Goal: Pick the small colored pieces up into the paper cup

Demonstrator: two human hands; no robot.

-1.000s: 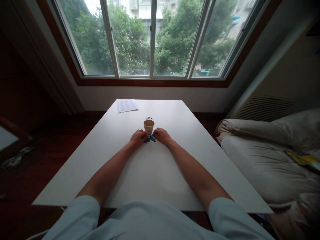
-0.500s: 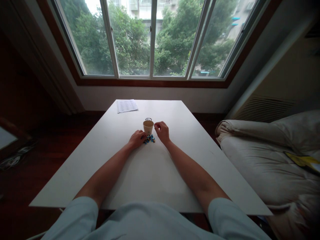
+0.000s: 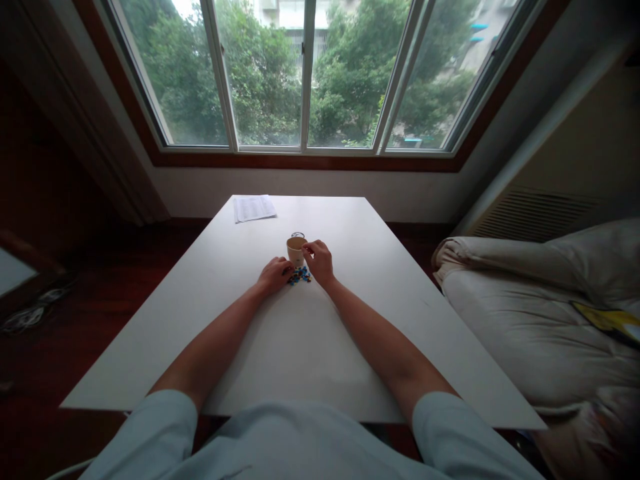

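A tan paper cup [image 3: 296,256] stands upright near the middle of the white table [image 3: 300,360]. Just in front of it lies a loose pile of small blue, yellow and dark beads [image 3: 301,275]. My left hand [image 3: 276,274] rests on the table at the pile's left side, fingers curled together against the beads; what they grip is too small to make out. Over the cup's right rim is my right hand [image 3: 319,260], thumb and fingers pinched together; anything between them is too small to tell. A thin dark loop [image 3: 298,235] shows behind the cup.
White printed papers [image 3: 255,208] lie at the table's far left corner. A cream-coloured padded sofa [image 3: 500,320] stands along the right side, with a yellow item [image 3: 607,320] on it. Beyond the table is a wide window [image 3: 305,87]. Cables [image 3: 30,317] lie on the floor at left.
My right hand has moved left, from beside the cup to over its right rim. My left hand has stayed by the beads. The view has shifted slightly.
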